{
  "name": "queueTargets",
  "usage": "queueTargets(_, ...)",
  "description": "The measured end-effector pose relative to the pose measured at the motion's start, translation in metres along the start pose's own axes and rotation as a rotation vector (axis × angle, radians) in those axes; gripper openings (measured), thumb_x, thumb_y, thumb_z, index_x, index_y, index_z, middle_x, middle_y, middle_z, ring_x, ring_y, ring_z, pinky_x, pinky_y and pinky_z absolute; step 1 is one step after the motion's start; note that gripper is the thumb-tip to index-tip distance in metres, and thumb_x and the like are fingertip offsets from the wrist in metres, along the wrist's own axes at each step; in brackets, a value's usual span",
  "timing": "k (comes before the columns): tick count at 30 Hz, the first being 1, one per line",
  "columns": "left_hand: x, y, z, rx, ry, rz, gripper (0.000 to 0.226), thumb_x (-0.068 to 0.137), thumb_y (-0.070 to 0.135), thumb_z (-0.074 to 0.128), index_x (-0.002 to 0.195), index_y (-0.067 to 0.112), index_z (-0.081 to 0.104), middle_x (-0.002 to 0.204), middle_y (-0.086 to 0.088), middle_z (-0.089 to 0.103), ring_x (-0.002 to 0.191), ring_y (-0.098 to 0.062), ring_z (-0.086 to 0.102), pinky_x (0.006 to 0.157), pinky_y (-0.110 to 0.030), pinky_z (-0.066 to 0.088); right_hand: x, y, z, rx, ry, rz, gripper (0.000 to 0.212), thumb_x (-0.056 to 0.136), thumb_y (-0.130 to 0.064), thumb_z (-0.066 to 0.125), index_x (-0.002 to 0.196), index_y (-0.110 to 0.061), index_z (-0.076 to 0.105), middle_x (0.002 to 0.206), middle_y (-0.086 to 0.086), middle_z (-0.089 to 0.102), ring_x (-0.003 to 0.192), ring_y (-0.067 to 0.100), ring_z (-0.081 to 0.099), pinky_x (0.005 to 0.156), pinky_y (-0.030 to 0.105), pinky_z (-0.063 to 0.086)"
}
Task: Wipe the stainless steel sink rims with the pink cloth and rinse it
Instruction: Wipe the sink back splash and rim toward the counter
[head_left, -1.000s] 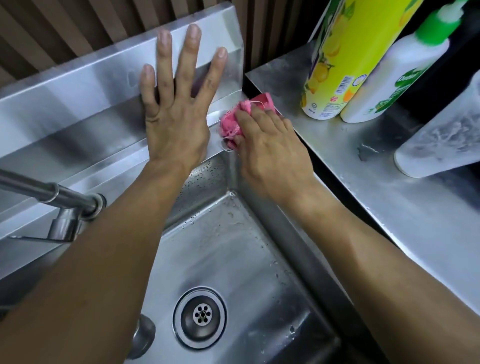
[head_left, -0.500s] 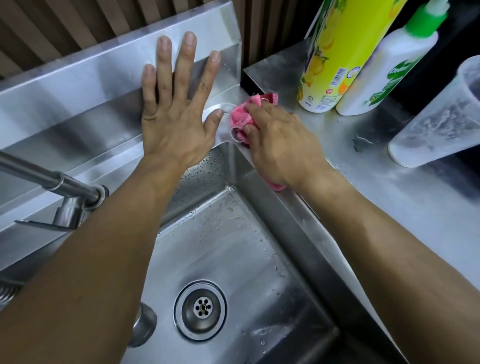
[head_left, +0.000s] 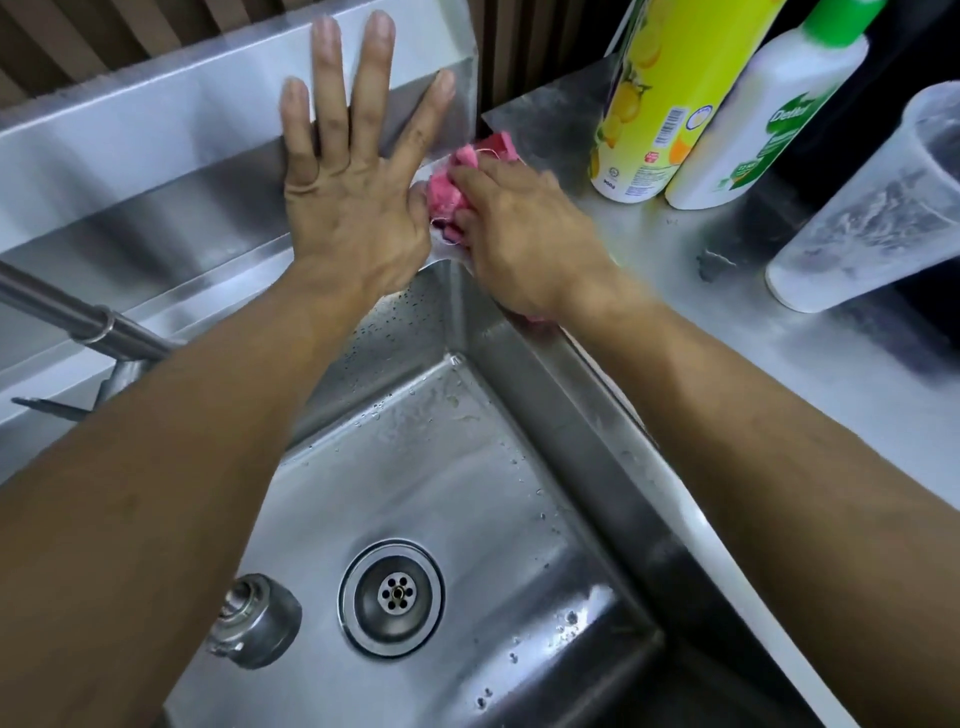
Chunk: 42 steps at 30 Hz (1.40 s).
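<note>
Pink cloth (head_left: 451, 188) sits bunched at the far right corner of the stainless steel sink (head_left: 457, 519), pressed onto the rim where the back ledge meets the right-hand edge; a bit of it also shows under the wrist further along the right rim. The right hand (head_left: 524, 234) lies on top of it, fingers curled down and gripping the fabric. The left hand (head_left: 353, 208) is flat against the steel backsplash (head_left: 156, 130), fingers spread wide and holding nothing, its thumb side touching the cloth. On the steel counter (head_left: 779, 374) to the right stand a yellow bottle (head_left: 665, 93) with lemon pictures, a barcode and small print too fine to read, and just beside it a white bottle (head_left: 769, 119) with a green cap whose label reads "Dettol". A cloudy plastic cup (head_left: 872, 208) stands further right. Water droplets fleck the basin around the round drain (head_left: 392, 597), and the tap (head_left: 83, 322) reaches in from the left.
</note>
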<state>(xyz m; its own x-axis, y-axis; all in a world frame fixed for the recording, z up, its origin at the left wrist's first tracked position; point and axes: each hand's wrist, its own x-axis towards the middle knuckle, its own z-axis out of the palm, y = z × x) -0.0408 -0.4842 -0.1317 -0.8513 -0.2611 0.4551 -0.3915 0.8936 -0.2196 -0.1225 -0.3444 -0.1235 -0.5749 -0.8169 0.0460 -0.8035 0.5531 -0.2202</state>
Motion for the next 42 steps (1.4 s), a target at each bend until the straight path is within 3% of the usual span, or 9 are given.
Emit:
queueTargets(6, 0.009, 0.008, 0.004, 0.045, -0.009, 0.053, 0.069, 0.105, 0.044, 0.034, 0.164, 0.033, -0.001, 0.171, -0.014, -0.006, 0.157, -0.04, 0.002, 0.122, -0.062, 0.006, -0.103, 0.007, 0.003, -0.025, 0.162, 0.018, 0.049, 0.104, -0.032, 0.044, 0.146, -0.009, 0.055, 0.151, 0.014, 0.054, 0.14, 0.036, 0.048, 0.116, 0.043, 0.032)
queueTargets(10, 0.011, 0.005, 0.007, 0.017, -0.045, 0.157, 0.063, 0.108, 0.05, 0.023, 0.164, 0.03, 0.004, 0.17, -0.016, -0.008, 0.156, -0.041, 0.0, 0.12, -0.065, 0.004, -0.076, 0.003, 0.002, -0.048, 0.104, 0.042, 0.051, 0.107, -0.036, 0.04, 0.15, -0.011, 0.05, 0.154, 0.012, 0.05, 0.142, 0.036, 0.046, 0.118, 0.043, 0.03)
queueTargets(14, 0.01, 0.004, 0.006, -0.038, -0.114, 0.215, 0.062, 0.107, 0.054, 0.017, 0.164, 0.031, 0.007, 0.17, -0.016, -0.009, 0.156, -0.044, -0.003, 0.118, -0.064, -0.002, -0.103, 0.003, 0.006, -0.053, 0.167, 0.074, 0.05, 0.106, -0.035, 0.041, 0.149, -0.012, 0.052, 0.155, 0.012, 0.05, 0.144, 0.035, 0.044, 0.119, 0.044, 0.03)
queueTargets(24, 0.01, 0.005, 0.009, -0.082, -0.175, 0.293, 0.062, 0.11, 0.043, 0.011, 0.164, 0.013, 0.006, 0.172, -0.01, -0.007, 0.154, -0.047, -0.005, 0.115, -0.073, 0.0, -0.075, -0.008, 0.007, -0.023, 0.167, 0.123, 0.057, 0.101, -0.037, 0.035, 0.146, -0.008, 0.054, 0.148, 0.015, 0.056, 0.137, 0.038, 0.05, 0.115, 0.045, 0.034)
queueTargets(28, 0.015, 0.004, 0.016, -0.134, -0.236, 0.378, 0.067, 0.106, 0.046, 0.005, 0.164, 0.01, 0.006, 0.173, -0.007, -0.001, 0.157, -0.033, -0.009, 0.117, -0.058, -0.014, -0.116, -0.008, 0.005, -0.041, 0.175, 0.15, 0.052, 0.104, -0.032, 0.039, 0.15, -0.008, 0.05, 0.155, 0.014, 0.049, 0.145, 0.036, 0.042, 0.122, 0.047, 0.03)
queueTargets(35, 0.022, -0.001, 0.023, -0.185, -0.349, 0.438, 0.067, 0.105, 0.047, 0.004, 0.164, 0.015, 0.005, 0.173, -0.002, 0.0, 0.157, -0.02, -0.016, 0.115, -0.041, -0.029, -0.082, -0.005, 0.006, -0.043, 0.203, 0.106, 0.049, 0.104, -0.031, 0.045, 0.146, -0.006, 0.054, 0.149, 0.015, 0.055, 0.138, 0.037, 0.05, 0.116, 0.045, 0.036)
queueTargets(39, 0.022, -0.004, 0.02, -0.252, -0.407, 0.461, 0.068, 0.104, 0.046, 0.005, 0.164, 0.015, 0.005, 0.173, -0.002, 0.004, 0.158, -0.015, -0.012, 0.125, -0.042, -0.015, -0.135, -0.009, 0.004, -0.068, 0.187, 0.151, 0.048, 0.109, -0.03, 0.042, 0.151, -0.009, 0.048, 0.157, 0.013, 0.047, 0.148, 0.034, 0.038, 0.123, 0.045, 0.028)
queueTargets(42, 0.023, -0.003, 0.018, -0.277, -0.413, 0.467, 0.066, 0.105, 0.046, 0.006, 0.164, 0.016, 0.006, 0.172, -0.001, 0.006, 0.158, -0.012, -0.008, 0.126, -0.043, -0.009, -0.121, -0.009, 0.005, -0.075, 0.21, 0.159, 0.048, 0.107, -0.029, 0.044, 0.149, -0.007, 0.051, 0.155, 0.016, 0.049, 0.145, 0.038, 0.043, 0.121, 0.049, 0.03)
